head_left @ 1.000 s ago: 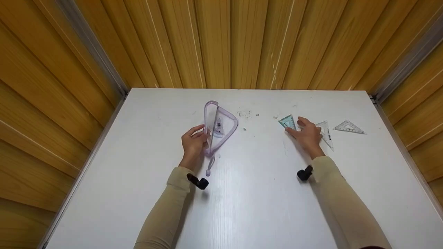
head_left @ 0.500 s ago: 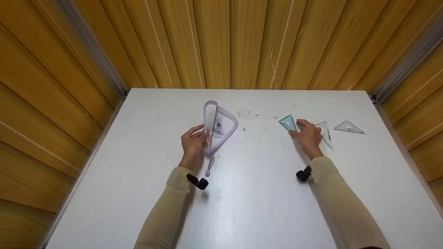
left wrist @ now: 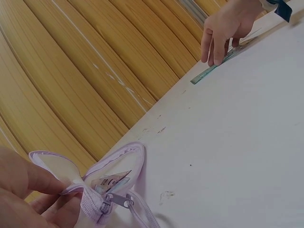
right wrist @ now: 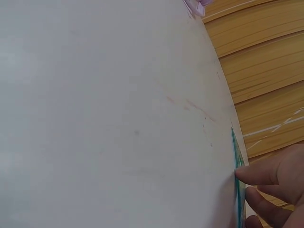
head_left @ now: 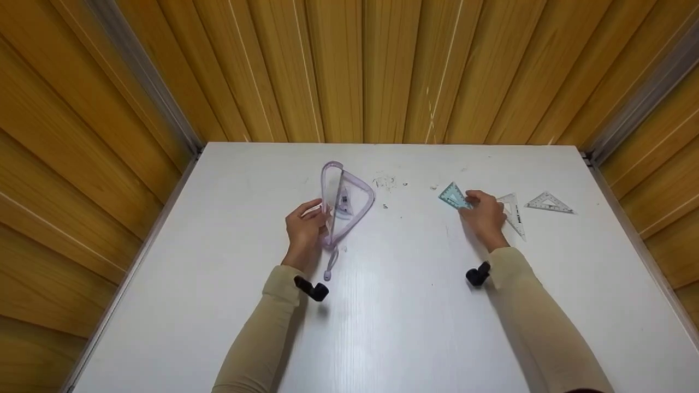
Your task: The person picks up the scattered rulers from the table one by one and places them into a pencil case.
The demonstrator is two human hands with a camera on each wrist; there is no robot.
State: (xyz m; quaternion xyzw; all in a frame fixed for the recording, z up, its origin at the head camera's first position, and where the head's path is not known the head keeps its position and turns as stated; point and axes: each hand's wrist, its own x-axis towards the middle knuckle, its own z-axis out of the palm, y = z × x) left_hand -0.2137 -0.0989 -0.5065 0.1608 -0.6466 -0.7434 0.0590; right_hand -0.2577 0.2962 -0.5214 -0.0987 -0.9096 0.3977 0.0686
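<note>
My left hand (head_left: 304, 226) grips the near side of a clear pouch with lilac trim (head_left: 363, 191), its mouth gaping. A zipper pull (left wrist: 118, 200) shows in the left wrist view. Inside the pouch lies a small clear piece with dark marking (head_left: 344, 201). Farther right, my right hand (head_left: 485, 215) pinches a teal set square (head_left: 451, 195) by its narrow end, thumb on the near edge and fingers on the far one. Part of the set square is hidden under the hand. Just right of that hand lies a clear set square (head_left: 513, 213), partly covered by the fingers.
A second clear set square (head_left: 550, 207) lies flat farther right. Small dark marks dot the white table (head_left: 382, 305) between the hands. Wood-patterned panels (head_left: 338, 71) rise behind the table's back edge and at both sides.
The teal set square has turned a little, and my right thumb has shifted from over its face to its near edge. My left hand and the pouch stay in place.
</note>
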